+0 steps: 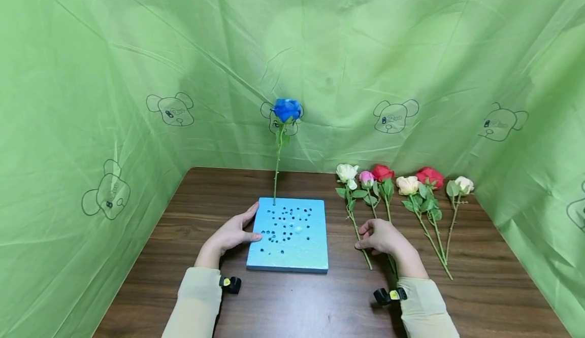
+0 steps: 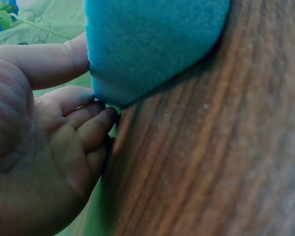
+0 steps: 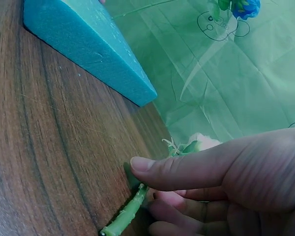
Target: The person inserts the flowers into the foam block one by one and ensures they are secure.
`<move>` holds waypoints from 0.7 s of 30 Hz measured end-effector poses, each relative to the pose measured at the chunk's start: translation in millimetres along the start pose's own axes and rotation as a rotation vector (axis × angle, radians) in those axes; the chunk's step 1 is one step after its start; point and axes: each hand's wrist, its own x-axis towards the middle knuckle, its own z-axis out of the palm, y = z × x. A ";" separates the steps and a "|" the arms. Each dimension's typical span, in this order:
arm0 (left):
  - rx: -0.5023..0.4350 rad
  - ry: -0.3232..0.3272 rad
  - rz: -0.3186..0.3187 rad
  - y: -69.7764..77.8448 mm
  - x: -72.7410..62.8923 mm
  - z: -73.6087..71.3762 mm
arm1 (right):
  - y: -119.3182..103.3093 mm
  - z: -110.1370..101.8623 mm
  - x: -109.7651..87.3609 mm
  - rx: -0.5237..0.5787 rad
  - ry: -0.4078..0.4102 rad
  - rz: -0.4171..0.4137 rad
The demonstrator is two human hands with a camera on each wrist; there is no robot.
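A light-blue foam block (image 1: 292, 257) dotted with small holes lies on the table. At its left edge my left hand (image 1: 233, 234) grips it, thumb over the top and fingers along the side; the left wrist view shows the fingertips (image 2: 108, 118) at the lower corner. One blue rose (image 1: 287, 110) stands upright in the block's far left part. Right of the block, my right hand (image 1: 381, 236) pinches the stem of a white rose (image 1: 347, 172) lying on the table. In the right wrist view the stem's cut end (image 3: 120, 221) sticks out below the thumb.
A pink rose (image 1: 366, 177) and a red rose (image 1: 383, 172) lie beside the right hand, their stems partly behind it. Farther right are a cream rose (image 1: 408, 184), another red rose (image 1: 429, 176) and a small white rose (image 1: 464, 184). Green cloth (image 1: 329, 74) surrounds the wooden table (image 1: 183, 246).
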 end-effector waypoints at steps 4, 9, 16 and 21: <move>0.006 -0.003 0.003 0.2 0.2 -0.4 | -0.9 1.5 0.0 0.010 -0.002 0.020; 0.014 0.000 0.004 -0.6 -0.5 -0.4 | -0.7 3.2 0.4 0.038 -0.008 0.030; 0.008 0.002 0.003 -1.0 0.0 -0.1 | 1.3 3.9 1.9 0.055 -0.012 0.030; 0.010 -0.001 0.001 -1.7 0.6 0.0 | 1.7 2.1 1.9 0.051 -0.014 0.013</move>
